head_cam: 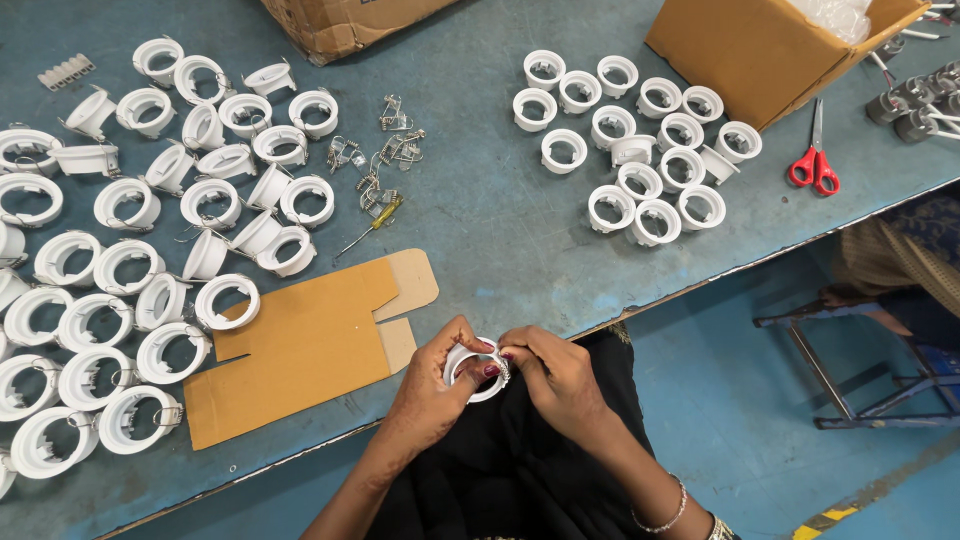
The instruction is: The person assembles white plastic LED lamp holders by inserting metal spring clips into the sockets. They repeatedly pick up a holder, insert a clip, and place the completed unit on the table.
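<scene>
Both of my hands hold one white plastic ring (pixel 468 362) just off the near edge of the blue table (pixel 500 210), above my dark lap. My left hand (pixel 432 385) cups the ring from the left with the thumb on its rim. Fingertips of my right hand (pixel 552 372) pinch its right side, where a small metal spring clip sits. A big spread of similar white rings (pixel 150 250) with wire clips lies on the left of the table. A smaller group of plain white rings (pixel 640 140) lies at the upper right.
A flattened brown cardboard piece (pixel 310 340) lies near the table edge. Loose metal spring clips (pixel 385 160) and a small screwdriver (pixel 372 225) sit mid-table. Cardboard boxes (pixel 760 50) stand at the top, red scissors (pixel 815 165) at the right. A metal stool (pixel 860 370) stands on the floor.
</scene>
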